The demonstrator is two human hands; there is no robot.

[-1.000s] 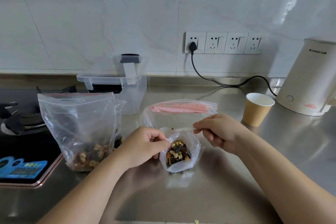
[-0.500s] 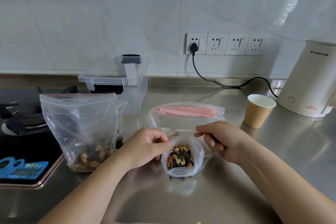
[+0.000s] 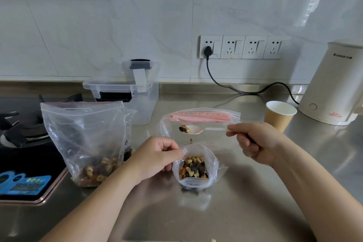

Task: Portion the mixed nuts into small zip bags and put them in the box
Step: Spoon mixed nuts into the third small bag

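Mixed nuts (image 3: 193,167) fill the lower part of a small zip bag (image 3: 196,165) that stands open on the steel worktop (image 3: 255,202), in front of the person. The left hand (image 3: 155,158) holds this bag at its left rim: the thumb and the fingers (image 3: 177,152) pinch the plastic edge and keep the mouth open. The right hand (image 3: 255,143) is raised a little above and to the right of the bag. Its fingers are curled around the handle of a white plastic spoon (image 3: 198,129), which lies almost level and points to the left. A few nuts sit at the tip of the spoon bowl, above the bag's mouth and slightly behind it.

Behind the spoon lies a larger zip bag with pink strips (image 3: 200,118) inside. To the left stands a big zip bag (image 3: 84,139) with more nuts at its bottom. Behind it is the clear plastic box (image 3: 141,102), with its lid resting on top. A paper cup (image 3: 280,114) and a white kettle (image 3: 334,84) stand at the right, and a gas stove (image 3: 21,133) is at the left edge.
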